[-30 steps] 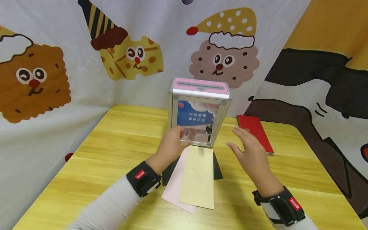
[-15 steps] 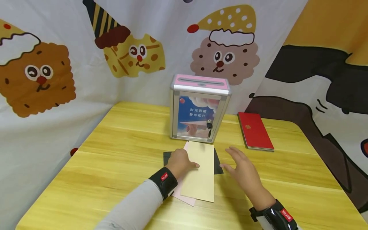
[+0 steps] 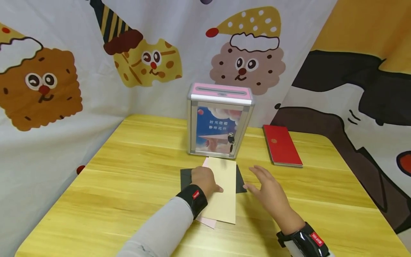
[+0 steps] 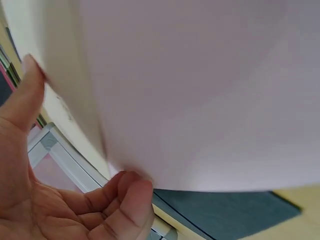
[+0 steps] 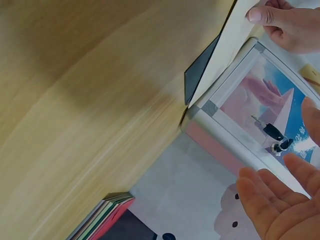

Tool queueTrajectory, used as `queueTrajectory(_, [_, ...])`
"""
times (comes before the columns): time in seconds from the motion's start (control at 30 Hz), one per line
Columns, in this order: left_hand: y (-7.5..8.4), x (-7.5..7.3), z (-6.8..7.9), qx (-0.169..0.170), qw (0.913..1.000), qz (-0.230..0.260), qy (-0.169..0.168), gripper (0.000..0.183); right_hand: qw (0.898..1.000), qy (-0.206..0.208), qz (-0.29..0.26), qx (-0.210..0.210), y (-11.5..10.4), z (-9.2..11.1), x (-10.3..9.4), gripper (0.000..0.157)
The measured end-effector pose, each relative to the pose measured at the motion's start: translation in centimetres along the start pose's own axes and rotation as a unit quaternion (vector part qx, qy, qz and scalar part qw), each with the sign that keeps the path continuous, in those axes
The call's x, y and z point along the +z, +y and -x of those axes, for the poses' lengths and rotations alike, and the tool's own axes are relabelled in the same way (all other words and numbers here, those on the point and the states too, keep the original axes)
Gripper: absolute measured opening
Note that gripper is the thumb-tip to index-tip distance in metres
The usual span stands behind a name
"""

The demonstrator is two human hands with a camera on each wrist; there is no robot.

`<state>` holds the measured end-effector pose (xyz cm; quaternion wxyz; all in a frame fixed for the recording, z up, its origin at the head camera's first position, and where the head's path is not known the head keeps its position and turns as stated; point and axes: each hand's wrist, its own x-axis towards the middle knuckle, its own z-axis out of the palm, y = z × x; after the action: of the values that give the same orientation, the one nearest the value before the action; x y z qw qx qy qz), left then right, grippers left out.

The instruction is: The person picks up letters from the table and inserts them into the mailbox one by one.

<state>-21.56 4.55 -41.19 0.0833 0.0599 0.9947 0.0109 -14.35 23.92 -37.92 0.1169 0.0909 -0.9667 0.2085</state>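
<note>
My left hand (image 3: 204, 179) is at the left side of a small pile of envelopes. Its thumb lies on the cream envelope (image 3: 226, 205), and its curled fingertips meet the edge of the pink envelope (image 4: 200, 110), pinching both. Most of the pink one is hidden under the cream one in the head view. Crosswise beneath them lies a dark envelope (image 3: 240, 182). To the right of the pile, my right hand (image 3: 269, 192) hovers with relaxed, spread fingers and holds nothing; its thumb tip is near the dark envelope's right corner.
Just behind the envelopes stands a silver-framed letter box (image 3: 245, 117) with a pink slotted top, a clear front and keys (image 3: 231, 139) in its lock. A stack with a red cover (image 3: 283, 145) lies at the back right of the wooden table (image 3: 135, 153). A printed cloth (image 3: 106, 92) hangs behind.
My left hand has come down from before the box onto the envelopes and taken hold at their left edge. The right hand has shifted slightly lower and left, still holding nothing.
</note>
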Motion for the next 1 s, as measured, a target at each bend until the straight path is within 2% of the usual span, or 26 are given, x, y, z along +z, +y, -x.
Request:
queueTrajectory(0.17, [0.5, -0.4, -0.3, -0.014, 0.9998, -0.001, -0.015, 0.07, 1.0, -0.004, 0.003, 0.012, -0.1, 0.1, -0.3, 0.064])
queueTrajectory(0.43, [0.8, -0.1, -0.7, -0.053, 0.9976, 0.01, -0.042, 0.071, 1.0, -0.007, 0.005, 0.019, -0.1, 0.3, -0.8, 0.066])
queueTrajectory(0.53, [0.7, 0.0, -0.6, -0.068, 0.9957, 0.048, -0.04, 0.07, 1.0, -0.009, 0.004, 0.021, 0.0, 0.4, -0.9, 0.066])
queueTrajectory(0.6, [0.5, 0.1, -0.4, -0.077, 0.9915, 0.099, -0.036, 0.075, 1.0, -0.01, 0.004, 0.022, 0.0, 0.5, -0.9, 0.066])
queueTrajectory(0.7, [0.4, -0.1, 0.0, -0.073, 0.9842, 0.16, -0.024, 0.082, 1.0, -0.014, 0.007, 0.025, 0.2, 0.6, -1.0, 0.066])
queueTrajectory(0.77, [0.2, -0.1, 0.2, -0.067, 0.9805, 0.184, -0.02, 0.079, 0.999, -0.017, 0.008, 0.026, 0.3, 0.7, -1.0, 0.066])
queueTrajectory(0.9, [-0.6, -0.3, 0.3, -0.047, 0.9817, 0.184, -0.007, 0.06, 0.999, -0.021, 0.004, 0.031, 0.7, 0.8, -1.2, 0.067])
queueTrajectory(1.0, [-1.6, -0.7, 0.1, -0.033, 0.9819, 0.185, -0.021, 0.054, 0.999, -0.021, 0.002, 0.037, 1.0, 0.9, -1.3, 0.067])
